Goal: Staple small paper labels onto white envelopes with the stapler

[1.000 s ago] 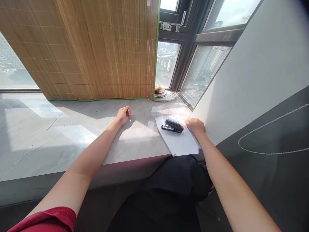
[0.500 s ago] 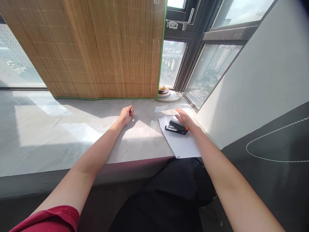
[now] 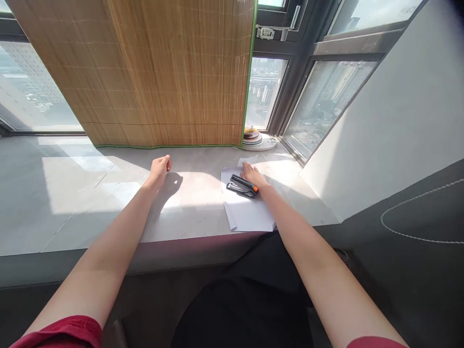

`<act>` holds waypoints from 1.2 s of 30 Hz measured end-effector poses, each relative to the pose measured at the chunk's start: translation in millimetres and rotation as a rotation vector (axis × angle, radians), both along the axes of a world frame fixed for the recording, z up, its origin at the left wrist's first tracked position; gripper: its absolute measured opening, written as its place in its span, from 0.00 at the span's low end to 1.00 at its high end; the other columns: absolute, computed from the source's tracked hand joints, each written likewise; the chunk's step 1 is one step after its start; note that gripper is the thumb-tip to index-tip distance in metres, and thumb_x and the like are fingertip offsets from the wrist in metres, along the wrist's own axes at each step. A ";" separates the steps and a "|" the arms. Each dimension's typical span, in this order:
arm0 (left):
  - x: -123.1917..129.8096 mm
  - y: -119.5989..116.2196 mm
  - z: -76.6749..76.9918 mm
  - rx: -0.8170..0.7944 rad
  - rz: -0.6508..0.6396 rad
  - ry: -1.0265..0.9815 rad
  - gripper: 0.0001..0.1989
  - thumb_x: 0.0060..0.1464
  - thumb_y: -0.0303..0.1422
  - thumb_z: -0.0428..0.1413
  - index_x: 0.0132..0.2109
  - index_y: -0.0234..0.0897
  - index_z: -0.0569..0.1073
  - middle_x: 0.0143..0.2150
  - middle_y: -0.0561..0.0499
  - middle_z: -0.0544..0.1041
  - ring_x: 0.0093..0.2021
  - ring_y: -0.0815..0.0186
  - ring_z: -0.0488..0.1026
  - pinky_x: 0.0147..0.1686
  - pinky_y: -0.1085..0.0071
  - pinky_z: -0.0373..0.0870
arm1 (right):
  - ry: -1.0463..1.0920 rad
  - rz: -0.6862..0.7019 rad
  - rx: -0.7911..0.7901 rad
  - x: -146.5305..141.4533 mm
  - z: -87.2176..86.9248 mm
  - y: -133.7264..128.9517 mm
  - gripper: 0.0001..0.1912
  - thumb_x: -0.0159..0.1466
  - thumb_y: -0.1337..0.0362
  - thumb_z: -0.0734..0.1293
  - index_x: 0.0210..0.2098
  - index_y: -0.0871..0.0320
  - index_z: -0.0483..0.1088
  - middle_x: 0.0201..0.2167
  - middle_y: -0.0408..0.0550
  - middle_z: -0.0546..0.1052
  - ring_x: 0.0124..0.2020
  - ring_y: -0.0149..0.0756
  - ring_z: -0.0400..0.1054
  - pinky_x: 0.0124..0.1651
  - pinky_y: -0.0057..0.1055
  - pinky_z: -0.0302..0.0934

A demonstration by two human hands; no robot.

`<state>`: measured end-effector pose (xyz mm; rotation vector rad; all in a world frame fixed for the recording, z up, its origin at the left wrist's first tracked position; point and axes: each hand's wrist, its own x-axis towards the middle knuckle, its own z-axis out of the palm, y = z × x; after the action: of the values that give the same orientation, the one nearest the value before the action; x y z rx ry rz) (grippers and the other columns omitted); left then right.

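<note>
My left hand (image 3: 160,169) is closed with its fingers curled, just over the sill; whatever is inside it, if anything, is hidden. To the right, my right hand (image 3: 253,175) lies palm down with fingers stretched out, over the upper part of some white paper (image 3: 252,217). A black stapler (image 3: 242,186) with an orange end rests on the paper, beside my right hand and wrist. One near corner of the paper is bent at the sill's front edge.
The pale tiled windowsill (image 3: 90,193) runs across, partly sunlit. A bamboo blind (image 3: 163,72) hangs behind it. Stacked plates (image 3: 253,139) stand in the far corner by the window frame. A white wall (image 3: 398,96) and a bead cord (image 3: 384,217) are at the right.
The paper and the stapler have moved left along the sill with my right hand, which now lies flatter on the paper. My left hand has moved left, still closed.
</note>
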<state>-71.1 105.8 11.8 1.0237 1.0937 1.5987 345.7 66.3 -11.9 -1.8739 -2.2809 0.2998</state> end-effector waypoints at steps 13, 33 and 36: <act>-61.7 -7.3 0.2 -0.114 0.169 -0.480 0.19 0.71 0.30 0.51 0.29 0.40 0.56 0.22 0.58 0.56 0.20 0.72 0.54 0.24 0.75 0.61 | 0.156 0.267 0.070 -297.4 -5.6 0.3 0.43 0.76 0.54 0.59 0.85 0.46 0.39 0.83 0.39 0.55 0.85 0.40 0.42 0.86 0.55 0.31; -63.0 -10.1 2.4 -0.098 0.133 -0.436 0.23 0.63 0.33 0.58 0.29 0.41 0.50 0.22 0.59 0.51 0.20 0.70 0.49 0.22 0.72 0.59 | 0.280 -0.593 0.255 39.4 12.5 -22.2 0.14 0.65 0.66 0.62 0.24 0.53 0.70 0.20 0.45 0.63 0.28 0.38 0.60 0.32 0.32 0.55; -62.1 -8.9 4.3 -0.110 0.060 -0.455 0.23 0.62 0.30 0.55 0.28 0.42 0.46 0.21 0.59 0.46 0.19 0.70 0.44 0.20 0.71 0.55 | 0.326 -0.565 0.250 46.3 2.3 -22.4 0.14 0.62 0.66 0.64 0.20 0.52 0.63 0.20 0.40 0.55 0.26 0.34 0.50 0.29 0.31 0.49</act>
<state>-133.2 97.0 16.1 0.5199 0.8918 1.6909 391.9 43.9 -9.6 -2.0518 -1.4369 0.2033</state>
